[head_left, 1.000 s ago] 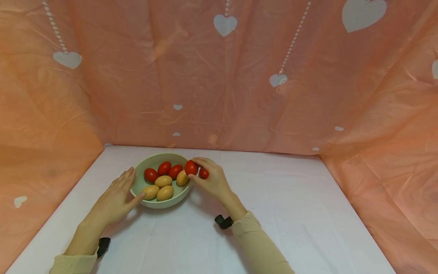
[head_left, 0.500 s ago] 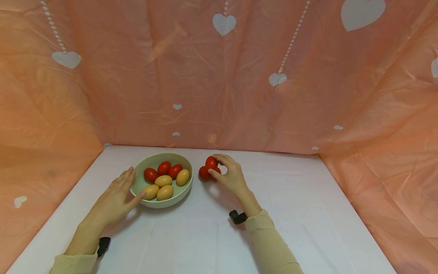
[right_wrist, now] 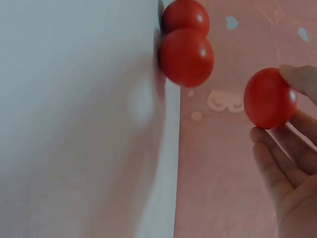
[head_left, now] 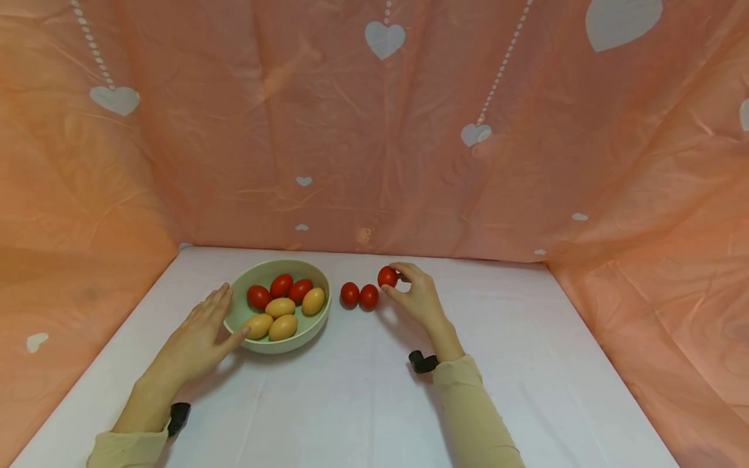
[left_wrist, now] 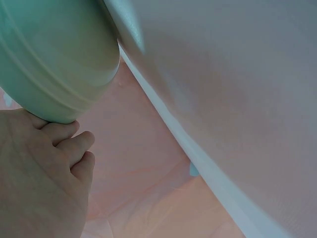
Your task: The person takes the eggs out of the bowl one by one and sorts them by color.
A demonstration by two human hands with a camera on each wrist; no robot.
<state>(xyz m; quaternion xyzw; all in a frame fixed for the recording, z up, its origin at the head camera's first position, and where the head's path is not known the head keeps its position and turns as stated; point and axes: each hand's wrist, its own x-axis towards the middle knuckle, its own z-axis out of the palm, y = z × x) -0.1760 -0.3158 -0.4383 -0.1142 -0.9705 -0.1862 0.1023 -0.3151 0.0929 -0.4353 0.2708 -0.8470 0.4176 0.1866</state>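
Observation:
In the head view my right hand (head_left: 417,296) pinches a red egg (head_left: 387,277) between thumb and fingers. The right wrist view shows this red egg (right_wrist: 270,98) held apart from the other two. Those two, a red egg (head_left: 350,294) and another red egg (head_left: 369,297), lie side by side on the table, just right of a pale green bowl (head_left: 275,347). Inside the bowl are several yellow eggs (head_left: 283,327) and three red eggs (head_left: 259,297). My left hand (head_left: 196,341) rests against the bowl's left side, fingers fairly straight, thumb at the front rim.
A white cloth (head_left: 328,416) covers the table. Orange sheeting (head_left: 374,162) with white hearts rises behind the table and on both sides. A small black wrist camera (head_left: 422,362) sits at the right cuff and another black wrist camera (head_left: 178,417) at the left.
My right hand has moved right from the bowl's edge, past the two red eggs on the table, with a red egg in its fingers. My left hand and the bowl stay put.

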